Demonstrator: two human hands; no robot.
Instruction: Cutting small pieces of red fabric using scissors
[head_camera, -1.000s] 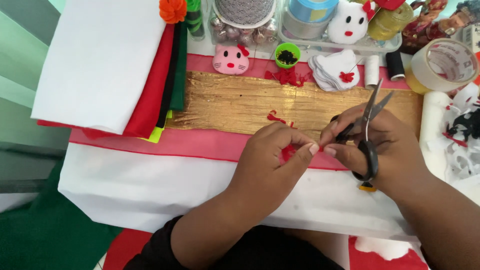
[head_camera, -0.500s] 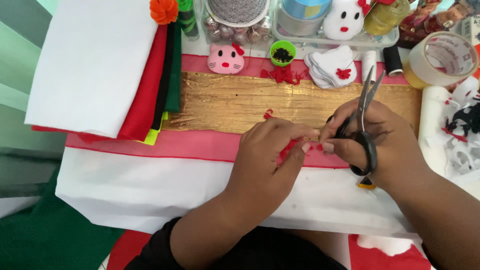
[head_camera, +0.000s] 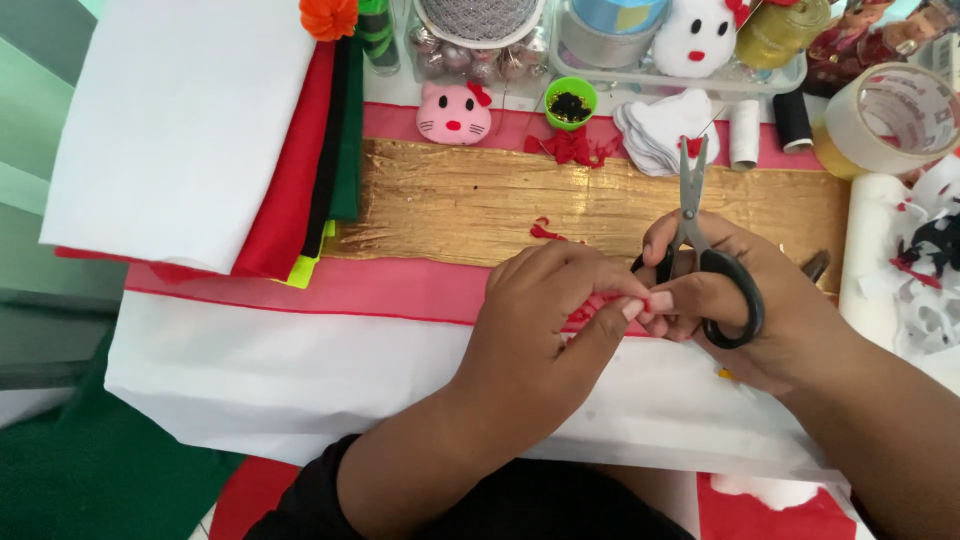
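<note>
My left hand (head_camera: 545, 320) pinches a small red felt piece (head_camera: 590, 308) between thumb and fingers over the pink and white felt sheets. My right hand (head_camera: 745, 310) holds black-handled scissors (head_camera: 700, 240), fingers through the loops, blades closed and pointing away from me over the gold sheet (head_camera: 470, 205). The fingertips of both hands meet at the red piece. A small red scrap (head_camera: 545, 231) lies on the gold sheet just beyond my left hand.
A stack of white, red, black and green felt sheets (head_camera: 200, 130) lies at the left. A pink cat face (head_camera: 453, 113), green cup (head_camera: 571, 100), red bows (head_camera: 572, 146), white cut shapes (head_camera: 660, 130), thread spools (head_camera: 745, 133) and a tape roll (head_camera: 885, 115) line the back.
The scissors have swung from tilted to pointing straight away from me. Both hands have stayed together at the red piece, shifting slightly.
</note>
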